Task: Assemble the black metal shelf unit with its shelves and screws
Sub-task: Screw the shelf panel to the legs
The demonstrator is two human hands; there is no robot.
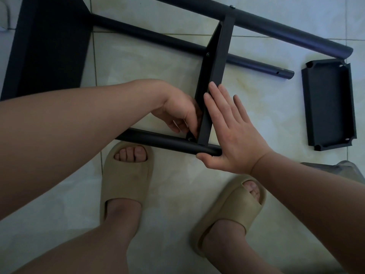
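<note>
A pale tiled floor (158,80) fills the head view, with the black shelf unit lying on its side across it. The landmark is the shelf (214,62) that stands on edge across the three poles.

The far pole (276,29) crosses the shelf's top end, where a screw (231,6) sits. The middle pole (158,39) passes through the shelf, with a second screw (207,54) at that joint. This pole's free end pokes out to the right of the shelf. The near pole (158,140) meets the shelf's bottom end.

The left hand (177,113) is on the left of the shelf, down at the corner where the shelf meets the near pole. Its fingers are curled and pinch a thin tool (175,123), mostly hidden, so I cannot tell what kind. The fingertips touch the inside of that corner.

The right hand (231,131) lies on the right of the shelf, spread flat. Its straight fingers press against the shelf's side, and its thumb rests on the end of the near pole. It holds nothing.

A loose shelf (328,103) lies flat on the floor, rim up, well to the right of the shelf. A big shelf (49,46) closes the unit far to the left of it.

Below the shelf, the person's feet stand in beige slippers. The left slipper (126,178) is just under the near pole, and the right slipper (233,212) is lower and to the right.
</note>
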